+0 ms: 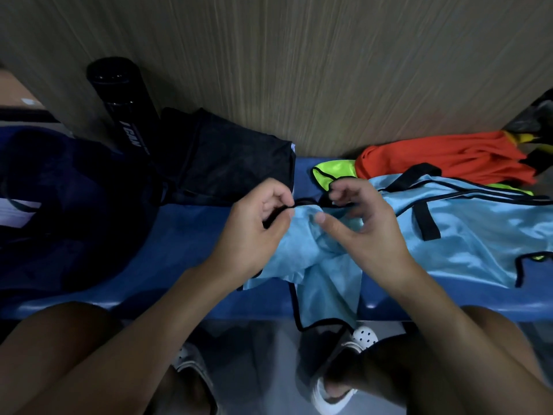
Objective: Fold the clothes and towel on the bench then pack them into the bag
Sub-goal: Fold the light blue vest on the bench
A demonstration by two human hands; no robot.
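Observation:
A light blue bib with black trim lies across the blue bench, one end hanging over the front edge. My left hand pinches its black-trimmed edge near the middle of the bench. My right hand is close beside it, fingers curled around the same edge, thumb on the cloth. A neon yellow bib and an orange garment lie behind the blue one. A folded black garment sits against the wall. The dark navy bag rests at the bench's left end.
A black cylinder bottle leans on the wooden wall behind the bag. More dark and yellow items sit at the far right. My knees and white perforated shoes are below the bench's front edge.

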